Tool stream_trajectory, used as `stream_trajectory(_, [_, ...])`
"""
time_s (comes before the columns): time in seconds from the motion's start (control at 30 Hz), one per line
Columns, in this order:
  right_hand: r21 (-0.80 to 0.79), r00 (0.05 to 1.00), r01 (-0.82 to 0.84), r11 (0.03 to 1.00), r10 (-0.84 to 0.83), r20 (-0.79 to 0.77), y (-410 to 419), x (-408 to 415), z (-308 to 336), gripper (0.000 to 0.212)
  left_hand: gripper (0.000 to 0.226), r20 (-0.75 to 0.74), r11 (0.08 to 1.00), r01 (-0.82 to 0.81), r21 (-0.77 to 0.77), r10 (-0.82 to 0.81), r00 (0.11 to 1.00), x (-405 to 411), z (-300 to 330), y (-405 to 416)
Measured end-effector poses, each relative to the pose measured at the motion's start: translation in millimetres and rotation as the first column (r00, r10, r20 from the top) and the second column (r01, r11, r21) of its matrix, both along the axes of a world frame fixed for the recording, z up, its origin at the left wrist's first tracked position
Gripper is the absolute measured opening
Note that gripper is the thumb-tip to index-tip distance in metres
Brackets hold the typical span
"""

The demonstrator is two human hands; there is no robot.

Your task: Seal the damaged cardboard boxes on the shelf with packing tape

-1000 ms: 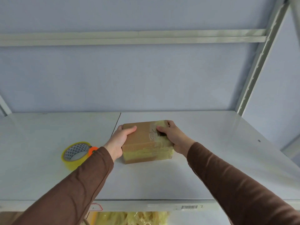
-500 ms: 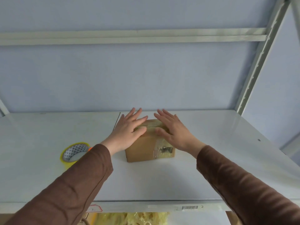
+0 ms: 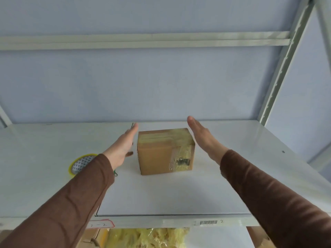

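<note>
Wall: pale blue, behind a grey metal rack upright (image 3: 279, 68).
Shelf (image 3: 179, 194): white, glossy, barcode label on its front edge.
Cardboard box (image 3: 161, 154): upright mid-shelf, yellowish tape over its top, torn patch at the front's right side.
Left hand (image 3: 123, 145): flat, fingers straight, just beside the box's left side, holding nothing.
Right hand (image 3: 202, 136): flat, fingers straight, just off the box's right side.
Tape roll (image 3: 78, 164): yellow, lying left of the box, partly hidden by the brown sleeve.

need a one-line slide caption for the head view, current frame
Both open hands, left hand and right hand, flank a taped cardboard box on the white shelf; tape roll sits left.
</note>
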State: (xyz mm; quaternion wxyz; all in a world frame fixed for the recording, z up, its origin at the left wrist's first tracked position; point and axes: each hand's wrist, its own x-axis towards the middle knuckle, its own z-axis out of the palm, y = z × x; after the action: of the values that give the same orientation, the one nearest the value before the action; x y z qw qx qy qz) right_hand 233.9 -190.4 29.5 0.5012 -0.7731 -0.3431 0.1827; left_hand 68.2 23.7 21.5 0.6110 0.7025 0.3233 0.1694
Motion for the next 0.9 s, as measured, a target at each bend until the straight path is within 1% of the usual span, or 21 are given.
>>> stream_trajectory(0.03, [-0.082,0.996,0.009,0.997,-0.016,-0.090,-3.1,1.5,0.2,0.076,0.066,-0.077,0.995,0.035,-0.098,-0.043,0.996,-6.9,-0.1,-0.4])
stream_trajectory(0.07, [-0.138,0.987,-0.011,0.990,-0.011,-0.159,-5.1,0.7,-0.9,0.079,0.069,-0.105,0.983,0.088,-0.163,-0.106,0.989,-10.8,-2.6,-0.9])
stream_trajectory(0.1, [-0.131,0.978,-0.019,0.991,-0.008,-0.207,-4.6,-0.1,-2.3,0.080,0.069,-0.071,0.973,0.110,-0.202,-0.127,0.989,-11.9,-3.8,-1.6])
stream_trajectory(0.13, [-0.069,0.973,-0.003,0.998,-0.013,-0.229,-2.6,-0.3,-4.2,0.078,0.067,-0.002,0.973,0.095,-0.210,-0.098,0.995,-10.1,-4.4,-1.6])
stream_trajectory(0.2, [0.086,0.971,0.083,0.993,-0.061,-0.232,3.1,-2.7,-9.4,0.071,0.052,0.168,0.978,0.009,-0.207,0.026,0.986,-5.2,-5.9,-6.8])
stream_trajectory(0.23, [0.133,0.968,0.124,0.983,-0.090,-0.235,5.3,-5.4,-14.3,0.063,0.039,0.218,0.983,-0.039,-0.181,0.079,0.973,-2.9,-8.3,-10.7])
stream_trajectory(0.27, [0.155,0.962,0.157,0.975,-0.116,-0.246,7.4,-8.2,-20.5,0.050,0.023,0.218,0.989,-0.077,-0.123,0.103,0.971,-1.0,-13.6,-12.6])
stream_trajectory(0.3, [0.153,0.957,0.182,0.971,-0.139,-0.256,8.6,-9.4,-28.9,0.034,0.016,0.187,0.994,-0.089,-0.065,0.100,0.977,-0.9,-19.9,-14.4])
stream_trajectory(0.33, [0.148,0.951,0.194,0.970,-0.149,-0.271,8.9,-9.6,-36.6,0.025,0.031,0.145,0.997,-0.076,-0.022,0.079,0.986,-1.5,-27.0,-14.9])
stream_trajectory(0.37, [0.144,0.949,0.191,0.971,-0.146,-0.279,8.5,-9.8,-42.1,0.030,0.050,0.108,0.998,-0.064,-0.011,0.064,0.992,-2.0,-31.2,-14.2])
stream_trajectory(0.4, [0.153,0.945,0.182,0.971,-0.130,-0.301,8.8,-8.4,-45.7,0.042,0.065,0.080,0.998,-0.066,-0.023,0.067,0.995,-0.3,-33.1,-11.7])
stream_trajectory(0.43, [0.171,0.932,0.177,0.969,-0.110,-0.344,10.0,-6.2,-47.0,0.052,0.074,0.070,0.996,-0.071,-0.048,0.074,0.995,1.9,-31.7,-11.2])
stream_trajectory(0.47, [0.195,0.910,0.176,0.965,-0.085,-0.405,12.4,-5.0,-46.6,0.056,0.078,0.079,0.994,-0.070,-0.086,0.077,0.994,6.2,-31.7,-10.0])
stream_trajectory(0.53, [0.232,0.864,0.163,0.959,-0.026,-0.502,19.2,-6.7,-46.6,0.045,0.073,0.130,0.979,-0.061,-0.192,0.087,0.988,15.5,-33.0,-11.9])
stream_trajectory(0.63, [0.233,0.883,0.186,0.955,-0.058,-0.467,29.5,-8.2,-54.2,0.028,0.044,0.177,0.958,-0.099,-0.269,0.150,0.973,26.3,-38.3,-16.3])
stream_trajectory(0.67, [0.246,0.889,0.195,0.949,-0.065,-0.454,32.4,-6.6,-55.6,0.025,0.040,0.185,0.955,-0.127,-0.268,0.181,0.966,29.6,-40.6,-15.2])
stream_trajectory(0.73, [0.259,0.895,0.202,0.944,-0.070,-0.441,35.9,0.7,-55.0,0.027,0.039,0.196,0.949,-0.164,-0.269,0.220,0.955,34.8,-42.6,-14.3])
stream_trajectory(0.8, [0.234,0.891,0.206,0.950,-0.083,-0.445,40.8,11.9,-49.5,0.039,0.035,0.209,0.944,-0.205,-0.260,0.262,0.942,39.6,-41.5,-19.4])
stream_trajectory(0.83, [0.199,0.902,0.201,0.959,-0.101,-0.419,42.7,16.2,-46.0,0.049,0.031,0.216,0.939,-0.241,-0.245,0.295,0.931,40.2,-41.5,-23.9])
stream_trajectory(0.87, [0.147,0.929,0.203,0.968,-0.143,-0.341,44.2,21.1,-42.4,0.058,0.026,0.227,0.934,-0.276,-0.229,0.327,0.917,39.5,-42.3,-29.2])
stream_trajectory(0.9, [0.072,0.959,0.218,0.973,-0.201,-0.199,45.7,26.8,-37.6,0.067,0.024,0.238,0.927,-0.305,-0.220,0.354,0.905,37.8,-43.8,-34.8])
